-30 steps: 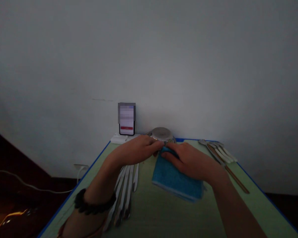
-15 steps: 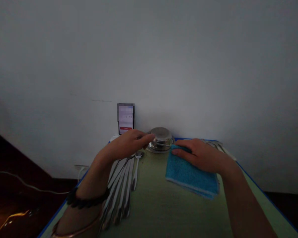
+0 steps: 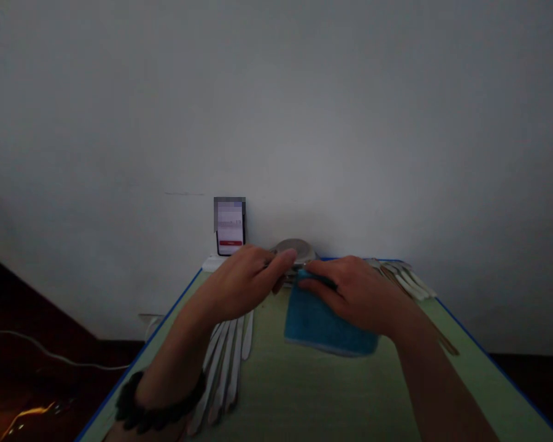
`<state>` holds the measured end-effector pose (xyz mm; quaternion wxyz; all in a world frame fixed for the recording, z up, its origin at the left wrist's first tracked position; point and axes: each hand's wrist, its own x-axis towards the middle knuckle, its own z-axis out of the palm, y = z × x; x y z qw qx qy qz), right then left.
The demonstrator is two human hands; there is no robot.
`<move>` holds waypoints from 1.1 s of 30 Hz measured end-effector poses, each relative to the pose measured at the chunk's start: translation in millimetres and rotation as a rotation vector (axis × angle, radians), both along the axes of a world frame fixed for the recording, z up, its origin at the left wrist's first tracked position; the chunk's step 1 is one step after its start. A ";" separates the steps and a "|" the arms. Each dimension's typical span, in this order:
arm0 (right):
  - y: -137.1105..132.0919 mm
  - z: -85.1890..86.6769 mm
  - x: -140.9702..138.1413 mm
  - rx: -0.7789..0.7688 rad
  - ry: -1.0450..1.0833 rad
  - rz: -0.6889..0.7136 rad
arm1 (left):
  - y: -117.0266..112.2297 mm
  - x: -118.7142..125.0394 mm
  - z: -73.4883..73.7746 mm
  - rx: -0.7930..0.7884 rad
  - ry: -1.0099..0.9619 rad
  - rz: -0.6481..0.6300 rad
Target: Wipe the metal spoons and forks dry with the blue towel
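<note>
My left hand [image 3: 253, 281] is closed, its thumb and fingers pinching one end of a thin metal piece of cutlery; its kind is hidden by the fingers. A folded blue cloth [image 3: 329, 322] hangs from my right hand [image 3: 350, 291]. That hand's fingers press the cloth's top edge close to my left fingertips, around the other end of the cutlery. Behind both hands, a round metal dish [image 3: 295, 248] stands upside down near the wall. Below my left wrist lie several metal cutlery handles [image 3: 225, 362], partly covered by the arm.
A phone [image 3: 230, 227] leans upright on a white stand [image 3: 214, 263] at the back left. At the back right lie several more pieces of cutlery [image 3: 408, 279], and a thin stick [image 3: 449, 344] shows beyond my right forearm. The pale green table [image 3: 299, 393] has blue edges.
My right hand and the cloth have moved left, closing the gap to my left hand. The bare stretch of cutlery between them is now mostly covered. The view has shifted slightly.
</note>
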<state>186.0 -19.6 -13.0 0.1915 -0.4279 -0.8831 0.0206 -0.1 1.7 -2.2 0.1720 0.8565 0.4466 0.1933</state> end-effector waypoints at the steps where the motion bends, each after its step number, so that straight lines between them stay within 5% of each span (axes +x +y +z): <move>1: -0.2 -1.0 -1.9 0.009 -0.004 0.000 | -1.0 3.3 -1.0 0.022 0.015 -0.010; 12: 3.1 -4.9 -2.5 0.032 -0.019 0.006 | -2.3 9.8 -2.0 0.080 0.077 -0.053; 19: 10.1 -7.5 2.5 0.033 0.075 -0.111 | 0.5 12.8 -7.3 0.132 0.084 -0.063; 24: 14.0 -2.4 13.5 0.135 0.184 -0.110 | 4.0 10.9 -7.7 -0.049 -0.048 0.011; 33: 10.8 3.4 27.0 -0.027 0.212 0.018 | 1.6 6.8 -4.8 -0.161 -0.136 -0.020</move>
